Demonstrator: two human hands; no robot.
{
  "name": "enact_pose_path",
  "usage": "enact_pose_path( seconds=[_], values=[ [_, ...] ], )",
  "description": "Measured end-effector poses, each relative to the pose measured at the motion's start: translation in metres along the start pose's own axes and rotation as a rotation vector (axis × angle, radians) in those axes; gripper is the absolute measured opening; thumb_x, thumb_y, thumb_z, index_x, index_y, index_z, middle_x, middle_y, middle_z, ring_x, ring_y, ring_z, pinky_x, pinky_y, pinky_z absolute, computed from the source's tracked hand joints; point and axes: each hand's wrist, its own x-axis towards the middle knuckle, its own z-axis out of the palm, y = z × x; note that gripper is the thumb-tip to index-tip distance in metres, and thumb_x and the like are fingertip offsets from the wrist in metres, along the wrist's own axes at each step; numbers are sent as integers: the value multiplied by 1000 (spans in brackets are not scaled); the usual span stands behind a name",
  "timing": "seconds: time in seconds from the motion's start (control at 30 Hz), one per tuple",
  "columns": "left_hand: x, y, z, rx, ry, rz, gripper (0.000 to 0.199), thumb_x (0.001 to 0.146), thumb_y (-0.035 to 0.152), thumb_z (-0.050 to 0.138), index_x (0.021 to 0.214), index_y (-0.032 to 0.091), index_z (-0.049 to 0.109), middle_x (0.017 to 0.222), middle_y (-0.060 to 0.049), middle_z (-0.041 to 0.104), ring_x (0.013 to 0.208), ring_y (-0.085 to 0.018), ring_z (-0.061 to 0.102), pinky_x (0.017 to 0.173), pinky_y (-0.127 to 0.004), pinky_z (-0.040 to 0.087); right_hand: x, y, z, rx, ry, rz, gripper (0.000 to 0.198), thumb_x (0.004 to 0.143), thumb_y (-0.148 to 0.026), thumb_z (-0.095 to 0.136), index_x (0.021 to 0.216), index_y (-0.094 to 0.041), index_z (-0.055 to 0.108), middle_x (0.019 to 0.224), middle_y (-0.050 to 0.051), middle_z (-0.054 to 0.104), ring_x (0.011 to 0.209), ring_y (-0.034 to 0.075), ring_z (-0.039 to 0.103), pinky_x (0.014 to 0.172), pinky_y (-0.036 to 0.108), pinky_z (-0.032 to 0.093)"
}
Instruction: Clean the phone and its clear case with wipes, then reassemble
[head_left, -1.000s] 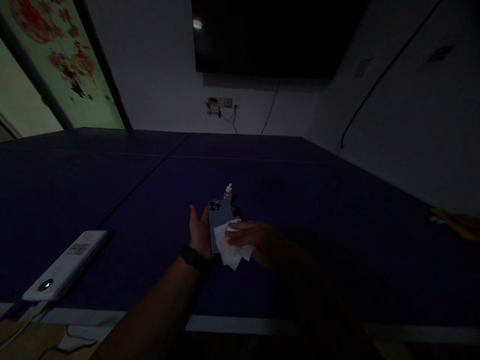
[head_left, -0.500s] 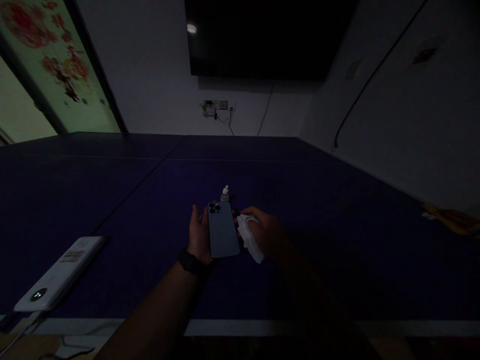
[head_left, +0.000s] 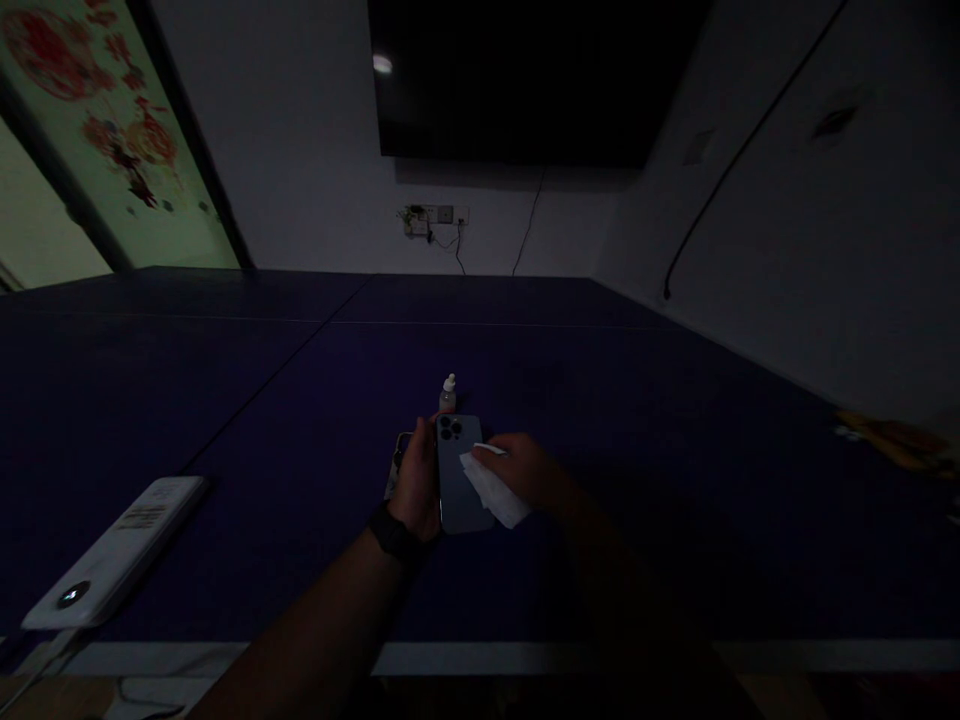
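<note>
Held in my left hand (head_left: 418,485) is a blue-grey smartphone (head_left: 459,490), its back with several camera lenses turned up toward me. My right hand (head_left: 525,468) grips a crumpled white tissue (head_left: 495,492), which lies over the right side of the phone's back. Just behind the phone stands a small dropper bottle (head_left: 448,393) with a white cap, its lower part hidden. Partly covered by my left hand, a phone case (head_left: 394,470) with a light rim lies on the table; its full shape cannot be made out.
On the left of the dark blue table (head_left: 285,560) lies a white power bank (head_left: 116,553) with a lit display and a cable plugged in. A yellowish item (head_left: 896,437) lies at the right edge. A large television (head_left: 517,80) hangs on the wall behind.
The phone and my left hand have shifted right and slightly nearer. The tissue, beside the phone before, now overlaps its back. The phone case beside my left hand has come into view.
</note>
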Motion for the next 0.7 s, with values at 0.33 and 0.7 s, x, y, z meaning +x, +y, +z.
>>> enact_pose_path(
  seconds=[0.33,0.7],
  values=[
    [10,-6,-12,219,-27,72,34,86,32,75,116,15,74,99,-10,78,92,-25,74,83,-33,54,11,18,-9,135,-63,50,40,85,-47,71,63,-15,63,56,0,58,50,12,49,48,24,30],
    [21,13,-29,1268,12,290,30,94,25,56,116,19,76,117,-8,79,111,-25,71,92,-32,53,14,16,-11,8,-85,166,35,90,-35,68,63,-14,64,54,-1,57,48,10,47,47,24,26]
  ],
)
